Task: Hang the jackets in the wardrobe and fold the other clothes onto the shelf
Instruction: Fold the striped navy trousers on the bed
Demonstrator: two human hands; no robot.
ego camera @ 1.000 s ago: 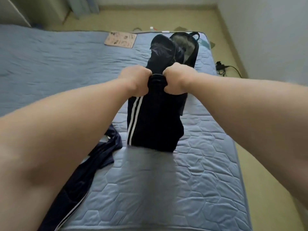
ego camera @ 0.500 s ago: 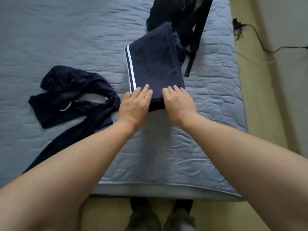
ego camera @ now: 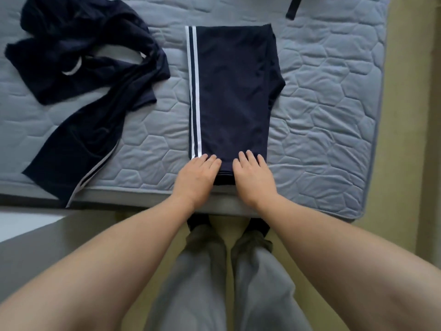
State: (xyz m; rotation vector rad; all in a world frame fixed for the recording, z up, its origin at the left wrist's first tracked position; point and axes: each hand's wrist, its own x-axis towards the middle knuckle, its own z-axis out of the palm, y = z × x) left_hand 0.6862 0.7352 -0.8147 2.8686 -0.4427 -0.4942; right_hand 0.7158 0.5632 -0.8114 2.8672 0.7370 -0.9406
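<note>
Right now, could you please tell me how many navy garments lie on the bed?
2: the folded garment at the centre, the crumpled garment to its left; others may lie unseen.

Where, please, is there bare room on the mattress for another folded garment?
The widest bare patch lies right of the folded trousers, out to the edge of the mattress. A narrower strip separates them from the crumpled garment, which crowds the left side.

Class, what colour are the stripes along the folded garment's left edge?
White, two parallel stripes on the navy folded garment; head view.
</note>
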